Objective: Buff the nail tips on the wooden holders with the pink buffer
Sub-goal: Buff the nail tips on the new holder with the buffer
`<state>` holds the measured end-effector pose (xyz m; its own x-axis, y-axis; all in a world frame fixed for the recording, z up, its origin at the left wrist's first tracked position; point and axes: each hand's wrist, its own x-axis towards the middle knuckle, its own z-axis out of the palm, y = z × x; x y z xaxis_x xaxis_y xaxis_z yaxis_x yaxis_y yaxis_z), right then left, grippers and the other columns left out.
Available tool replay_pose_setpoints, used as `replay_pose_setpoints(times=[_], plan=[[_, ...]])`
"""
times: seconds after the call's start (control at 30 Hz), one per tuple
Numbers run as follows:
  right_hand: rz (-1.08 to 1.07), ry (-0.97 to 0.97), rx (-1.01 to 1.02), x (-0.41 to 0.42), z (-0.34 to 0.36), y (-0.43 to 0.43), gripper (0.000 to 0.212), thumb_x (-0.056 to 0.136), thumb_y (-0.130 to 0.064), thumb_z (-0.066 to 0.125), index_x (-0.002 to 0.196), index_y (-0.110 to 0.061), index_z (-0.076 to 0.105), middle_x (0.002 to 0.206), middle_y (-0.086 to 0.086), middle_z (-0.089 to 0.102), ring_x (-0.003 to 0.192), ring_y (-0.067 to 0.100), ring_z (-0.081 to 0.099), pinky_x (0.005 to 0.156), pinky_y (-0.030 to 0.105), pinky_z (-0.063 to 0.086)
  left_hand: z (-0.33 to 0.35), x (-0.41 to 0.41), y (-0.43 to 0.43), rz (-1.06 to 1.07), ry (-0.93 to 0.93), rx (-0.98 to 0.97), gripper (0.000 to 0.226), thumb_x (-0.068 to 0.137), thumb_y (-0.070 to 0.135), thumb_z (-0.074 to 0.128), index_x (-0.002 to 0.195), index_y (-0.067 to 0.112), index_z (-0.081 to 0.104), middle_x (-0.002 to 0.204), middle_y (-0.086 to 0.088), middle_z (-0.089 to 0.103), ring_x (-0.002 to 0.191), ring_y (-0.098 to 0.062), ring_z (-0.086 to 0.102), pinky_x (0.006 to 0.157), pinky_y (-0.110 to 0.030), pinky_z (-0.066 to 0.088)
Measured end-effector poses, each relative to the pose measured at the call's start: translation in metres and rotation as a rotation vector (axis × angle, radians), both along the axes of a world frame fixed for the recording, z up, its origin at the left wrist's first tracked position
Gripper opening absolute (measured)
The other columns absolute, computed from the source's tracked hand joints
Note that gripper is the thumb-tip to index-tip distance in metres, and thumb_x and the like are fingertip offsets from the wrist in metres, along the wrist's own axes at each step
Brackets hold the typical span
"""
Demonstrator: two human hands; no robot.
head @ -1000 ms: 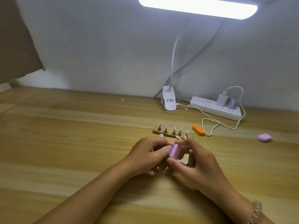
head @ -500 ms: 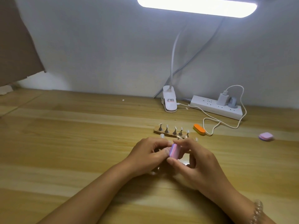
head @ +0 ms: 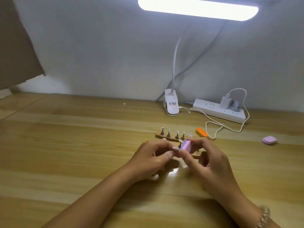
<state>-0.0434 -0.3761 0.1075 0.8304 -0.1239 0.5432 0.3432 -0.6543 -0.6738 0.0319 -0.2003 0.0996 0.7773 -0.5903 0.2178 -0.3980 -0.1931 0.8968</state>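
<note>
Far to the left of the wooden holder (head: 166,138), a brown cardboard sheet (head: 14,46) stands against the white wall. The wooden table (head: 65,145) bears the holder. A tiny white speck (head: 124,104) lies behind the holder and to its left.

Just in front of the holder's left end is the left hand (head: 153,158). Its fingers are curled inward, and the thumb and forefinger tips meet. Whether they pinch anything I cannot tell, as the spot is too small and blurred.

The holder carries a row of little metal pegs (head: 177,136), each topped by a pale nail tip (head: 177,132). Behind it sits the white clip base (head: 171,104) of a desk lamp, and the lamp's lit bar (head: 197,9) hangs high above.

The pink buffer (head: 185,146) is in front of the holder's right end, lifted off the table and standing on edge. The right hand (head: 209,163) grips it, thumb on the near side and fingers curled over the far side.

An orange buffer (head: 202,132) lies just beside the holder's right end. Behind the holder and to its right is a white power strip (head: 218,111) with a charger (head: 225,102) plugged in, and a white cable (head: 213,127) loops back toward the orange buffer. A lilac block (head: 269,140) lies well to the right of the holder. A bead bracelet (head: 264,218) circles the right wrist, nearest the camera.
</note>
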Motion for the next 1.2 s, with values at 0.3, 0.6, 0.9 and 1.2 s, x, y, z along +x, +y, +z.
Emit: replay_pose_setpoints(times=[0.3, 0.6, 0.9, 1.2], plan=[[0.014, 0.008, -0.16, -0.001, -0.003, 0.006, 0.035, 0.074, -0.051, 0.077, 0.095, -0.027, 0.063, 0.085, -0.014, 0.061, 0.066, -0.003, 0.053, 0.053, 0.007, 0.035, -0.005, 0.004, 0.0, -0.014, 0.028, -0.01, 0.024, 0.09, 0.02, 0.057, 0.102, 0.022, 0.077, 0.079, -0.003, 0.071, 0.061, -0.012, 0.055, 0.053, -0.025, 0.043], [0.047, 0.042, -0.135, -0.001, -0.004, 0.006, 0.033, 0.077, -0.047, 0.077, 0.103, -0.031, 0.065, 0.088, -0.016, 0.061, 0.063, 0.005, 0.054, 0.054, 0.014, 0.039, -0.001, 0.002, 0.001, -0.003, -0.052, 0.067, 0.021, 0.095, 0.029, 0.051, 0.094, 0.03, 0.072, 0.075, 0.015, 0.062, 0.064, -0.003, 0.053, 0.058, -0.028, 0.043], [0.057, 0.049, -0.107, 0.0, -0.004, 0.004, 0.032, 0.076, -0.04, 0.08, 0.101, -0.027, 0.067, 0.085, -0.015, 0.062, 0.068, -0.003, 0.054, 0.055, 0.007, 0.035, -0.002, 0.0, 0.001, 0.031, -0.07, 0.106, 0.024, 0.092, 0.034, 0.051, 0.098, 0.027, 0.073, 0.083, -0.001, 0.072, 0.075, -0.024, 0.067, 0.069, -0.049, 0.054], [0.053, 0.044, -0.067, 0.0, 0.0, 0.003, 0.036, 0.077, -0.048, 0.078, 0.103, -0.025, 0.068, 0.087, -0.013, 0.062, 0.068, -0.006, 0.054, 0.055, 0.007, 0.036, -0.002, 0.002, 0.0, 0.045, -0.118, 0.153, 0.029, 0.09, 0.034, 0.05, 0.102, 0.026, 0.075, 0.093, 0.007, 0.075, 0.092, -0.019, 0.068, 0.082, -0.049, 0.053]])
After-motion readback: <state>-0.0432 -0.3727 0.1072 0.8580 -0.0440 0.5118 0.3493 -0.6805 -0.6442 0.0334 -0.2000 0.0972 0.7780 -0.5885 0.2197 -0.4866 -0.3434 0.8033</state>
